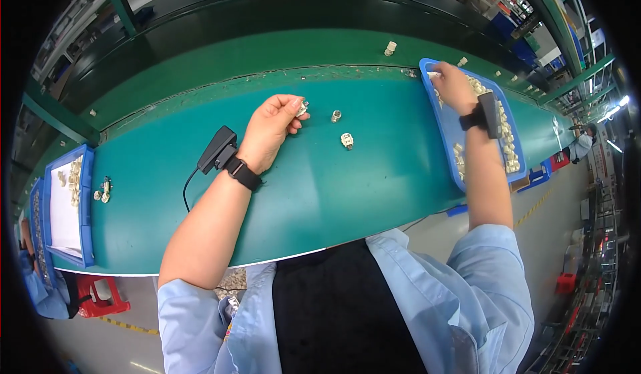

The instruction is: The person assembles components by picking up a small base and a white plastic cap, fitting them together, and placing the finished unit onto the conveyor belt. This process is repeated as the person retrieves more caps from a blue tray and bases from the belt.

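My left hand (272,126) is raised over the middle of the green table, its thumb and fingers pinched on a small white-and-metal fitting (302,110). To the right of it, two loose pieces lie on the table: a small metal-and-white cylinder (336,116) and a cream fitting with a dark end (346,140). My right hand (454,87) reaches into the far left corner of a blue tray (446,148) of cream plastic parts (505,134). Its fingers are curled down and closed; whatever is between them is hidden. Both wrists wear black strapped devices.
At the table's left end stands another blue tray (87,204), white-lined, holding several cream parts. Small metal-and-white pieces (105,190) lie beside it. A cream cylinder (390,48) stands on the green ledge behind. Past the left end, another person's sleeve (43,294) shows near a red stool (100,296).
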{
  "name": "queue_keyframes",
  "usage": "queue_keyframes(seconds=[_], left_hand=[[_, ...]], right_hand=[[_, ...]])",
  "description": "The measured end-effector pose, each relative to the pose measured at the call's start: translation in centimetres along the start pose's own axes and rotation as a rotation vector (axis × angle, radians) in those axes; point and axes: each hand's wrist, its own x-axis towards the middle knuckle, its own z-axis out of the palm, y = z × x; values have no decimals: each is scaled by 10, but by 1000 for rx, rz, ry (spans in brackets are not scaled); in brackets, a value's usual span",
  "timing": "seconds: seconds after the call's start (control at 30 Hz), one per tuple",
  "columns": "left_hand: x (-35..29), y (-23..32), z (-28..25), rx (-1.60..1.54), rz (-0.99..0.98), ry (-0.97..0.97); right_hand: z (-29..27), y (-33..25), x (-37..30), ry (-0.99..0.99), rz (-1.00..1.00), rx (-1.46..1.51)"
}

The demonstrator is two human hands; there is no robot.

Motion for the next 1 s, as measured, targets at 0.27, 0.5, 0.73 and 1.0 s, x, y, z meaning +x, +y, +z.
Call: queue_keyframes(seconds=[0.27, 0.5, 0.73, 1.0], left_hand=[[0, -4, -2, 1, 29, 27], [-4, -1, 0, -5, 51, 6], [-4, 1, 1, -94, 70, -29], [0, -2, -3, -109, 54, -17]], right_hand=[[10, 51, -22, -299, 320, 121], [-20, -26, -16, -106, 228, 707], [14, -151, -17, -453, 31, 1373], [58, -184, -28, -421, 138, 1367]])
